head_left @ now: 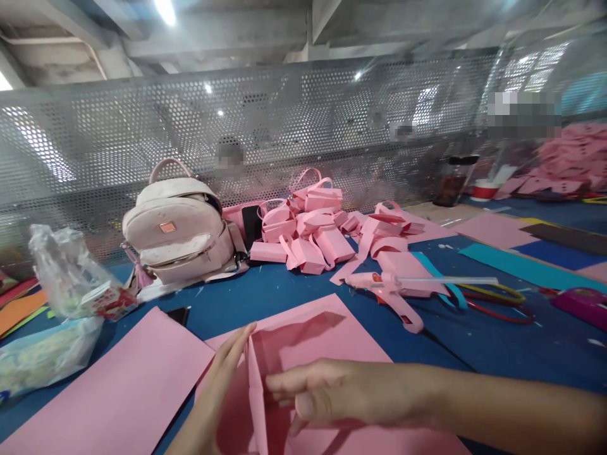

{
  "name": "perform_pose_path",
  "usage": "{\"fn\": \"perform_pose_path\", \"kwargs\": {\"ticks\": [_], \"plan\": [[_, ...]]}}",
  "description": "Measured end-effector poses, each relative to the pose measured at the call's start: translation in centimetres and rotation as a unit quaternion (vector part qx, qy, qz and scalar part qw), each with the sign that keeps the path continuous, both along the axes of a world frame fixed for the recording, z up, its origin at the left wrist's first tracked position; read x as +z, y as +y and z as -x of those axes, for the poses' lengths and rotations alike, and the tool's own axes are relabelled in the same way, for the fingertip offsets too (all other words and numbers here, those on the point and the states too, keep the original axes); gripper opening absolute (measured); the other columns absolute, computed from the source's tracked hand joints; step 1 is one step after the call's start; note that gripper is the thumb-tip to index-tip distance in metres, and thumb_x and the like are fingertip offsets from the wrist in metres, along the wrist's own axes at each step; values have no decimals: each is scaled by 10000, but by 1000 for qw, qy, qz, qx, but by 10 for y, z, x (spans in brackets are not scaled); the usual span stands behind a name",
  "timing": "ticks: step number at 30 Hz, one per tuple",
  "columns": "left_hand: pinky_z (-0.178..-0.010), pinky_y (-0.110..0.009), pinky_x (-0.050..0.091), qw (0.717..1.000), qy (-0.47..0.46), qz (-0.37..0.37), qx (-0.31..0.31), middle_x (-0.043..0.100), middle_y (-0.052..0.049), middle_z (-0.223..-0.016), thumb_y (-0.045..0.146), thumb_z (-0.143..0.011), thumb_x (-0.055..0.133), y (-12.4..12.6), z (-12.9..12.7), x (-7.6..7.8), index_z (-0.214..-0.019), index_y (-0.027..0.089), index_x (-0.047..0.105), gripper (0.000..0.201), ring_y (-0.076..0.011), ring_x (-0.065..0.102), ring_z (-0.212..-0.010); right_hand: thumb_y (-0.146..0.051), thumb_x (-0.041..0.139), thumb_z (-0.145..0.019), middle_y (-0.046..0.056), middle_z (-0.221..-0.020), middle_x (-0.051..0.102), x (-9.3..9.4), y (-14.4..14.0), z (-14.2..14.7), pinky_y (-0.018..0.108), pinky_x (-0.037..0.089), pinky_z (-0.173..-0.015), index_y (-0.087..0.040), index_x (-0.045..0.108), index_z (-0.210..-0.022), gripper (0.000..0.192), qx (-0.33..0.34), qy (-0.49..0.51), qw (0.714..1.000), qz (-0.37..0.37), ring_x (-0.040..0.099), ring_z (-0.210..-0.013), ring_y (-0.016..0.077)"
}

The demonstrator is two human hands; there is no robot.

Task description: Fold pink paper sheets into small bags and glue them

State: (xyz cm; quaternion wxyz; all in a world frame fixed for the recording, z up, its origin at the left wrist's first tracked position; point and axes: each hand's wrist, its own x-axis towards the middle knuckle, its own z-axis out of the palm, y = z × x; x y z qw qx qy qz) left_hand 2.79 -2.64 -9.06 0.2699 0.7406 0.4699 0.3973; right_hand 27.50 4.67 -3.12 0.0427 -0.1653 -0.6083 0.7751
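A folded sheet of pink paper (257,392) stands up as a thin wall in front of me, over a larger pink sheet (351,335). My left hand (220,379) lies along the wall's left side, fingers straight and together. From the right, my right hand (346,392) reaches in with outstretched fingers, their tips close to the wall's other face; whether they touch it I cannot tell. Neither hand is wrapped round anything. Beyond my right hand lies a pink glue gun (386,287) with a clear glue stick protruding from its back.
Pink paper bags (322,230) are heaped at the back, beside a pale backpack (177,227). Plastic bags (71,272) and a flat pink sheet (123,385) lie left. Scissors (497,303), a purple tool (581,306) and coloured sheets lie right. A perforated metal panel (284,126) borders the blue table.
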Motion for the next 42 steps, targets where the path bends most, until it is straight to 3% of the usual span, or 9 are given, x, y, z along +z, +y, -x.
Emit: {"fn": "perform_pose_path", "kwargs": {"ticks": [5,11,17,23,26,29,32,36,42], "plan": [[-1186,-615,331,1000,-1,-2,-5,347,-121,-1616,295,-674,879,0,5,-9,-1591,396,244,1120,-445,366,-1470,-569,689,-904,106,-1414,609,11,-2,1,347,374,-1154,-249,591,-1423,618,21,25,999,7,522,-1357,252],[-1155,-677,333,1000,14,-26,10,298,-138,-1618,301,-685,889,-1,1,-10,-1590,431,197,1146,-474,300,-1492,-565,745,-851,146,-1462,567,12,-1,2,393,404,-1133,-212,612,-1403,668,-7,10,1000,20,489,-1391,301],[-1113,-688,378,997,78,-23,-15,298,-158,-1546,333,-711,867,0,-2,-7,-1586,456,120,1157,-499,323,-1465,-544,704,-885,105,-1135,717,-3,-4,11,322,486,-953,-149,728,-1210,512,-43,30,998,-31,660,-1072,224],[-1087,-618,450,979,169,-114,20,301,-167,-1540,443,-728,870,-5,-20,11,-1601,451,26,1214,-490,400,-1411,-266,762,-806,1,-918,660,-1,-16,20,251,478,-805,-156,689,-1091,315,-148,5,985,-89,624,-861,141],[-1050,-599,492,975,165,-148,9,272,-173,-1556,536,-718,850,-1,-26,20,-1603,438,-9,1237,-491,394,-1411,-101,690,-743,-34,-813,614,4,-15,23,212,444,-668,-143,656,-972,235,-191,-26,970,-149,580,-738,114],[-1073,-621,462,984,96,-144,34,186,-151,-1612,595,-694,842,7,-29,28,-1600,440,1,1247,-495,284,-1471,-73,621,-745,-37,-734,602,7,-9,23,210,424,-623,-136,637,-824,103,-193,-6,966,-173,566,-685,115],[-1188,-632,303,993,16,-112,36,137,-97,-1658,586,-772,787,15,-30,35,-1599,442,43,1123,-441,173,-1531,-93,588,-765,-19,-712,644,8,-4,19,234,461,-676,-138,651,-742,81,-165,46,970,-171,605,-705,137],[-1238,-615,179,997,-33,-73,5,134,-68,-1678,611,-823,721,19,-30,40,-1596,437,129,989,-399,102,-1559,-220,676,-803,7,-789,708,9,-4,13,255,491,-716,-144,703,-822,82,-160,78,974,-143,648,-738,152],[-1276,-548,90,998,-32,-44,12,114,-41,-1710,507,-1008,503,15,-35,41,-1604,388,152,702,-316,57,-1582,-547,812,-732,-1,-653,660,13,-9,19,267,500,-680,-145,661,-677,433,-198,48,970,-135,633,-661,156]]}}
